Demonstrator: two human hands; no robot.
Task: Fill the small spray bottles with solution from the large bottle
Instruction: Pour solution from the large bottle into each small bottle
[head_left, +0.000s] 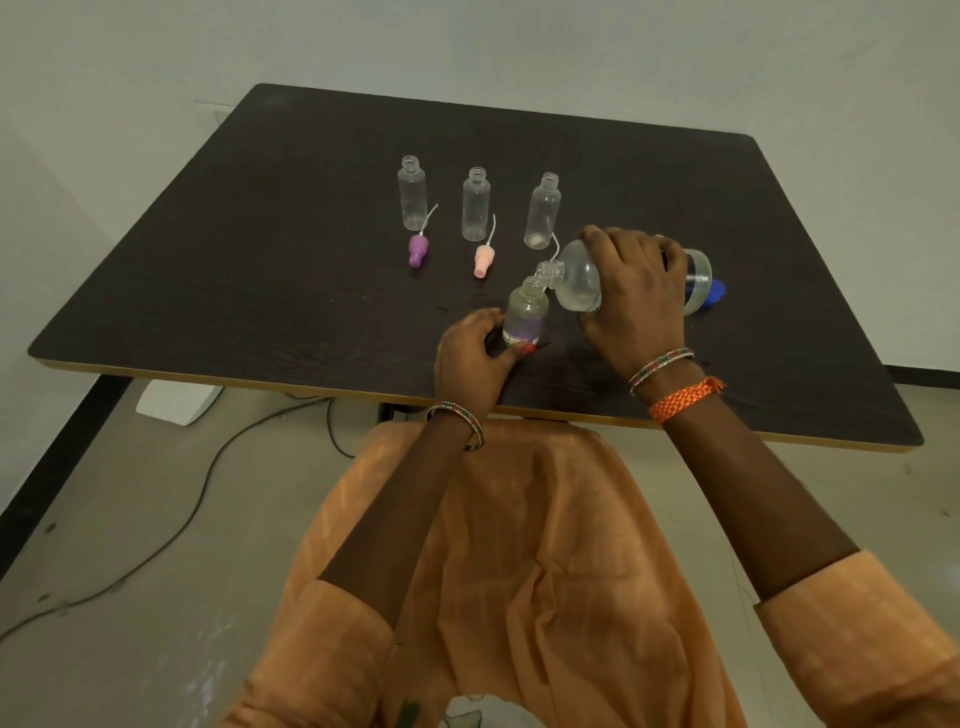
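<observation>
Small spray bottles number four on the dark table (260, 270), all clear plastic with their tops off. Three of them stand upright in a row toward the far side: the left bottle (412, 193), the middle bottle (476, 204) and the right bottle (543, 211), each with an open threaded neck; whether they hold any liquid cannot be told. The fourth small bottle (525, 312) sits nearer the person, close to the table's front edge, tilted slightly, with a purplish tint showing low in its body. The left hand (475, 358) holds it near the base, thumb and fingers curled around it.

One large bottle (576, 278), clear and rounded with a dark label near its base, is tipped almost on its side, with its open mouth touching the neck of the fourth small bottle. The right hand (634, 291) grips it from above, fingers wrapped over its body.

Two spray heads lie on the table, each with a thin white dip tube: a purple spray head (418, 249) in front of the left bottle and a pink spray head (484, 260) in front of the middle one. One blue cap (716, 290) peeks out behind the large bottle's base.
</observation>
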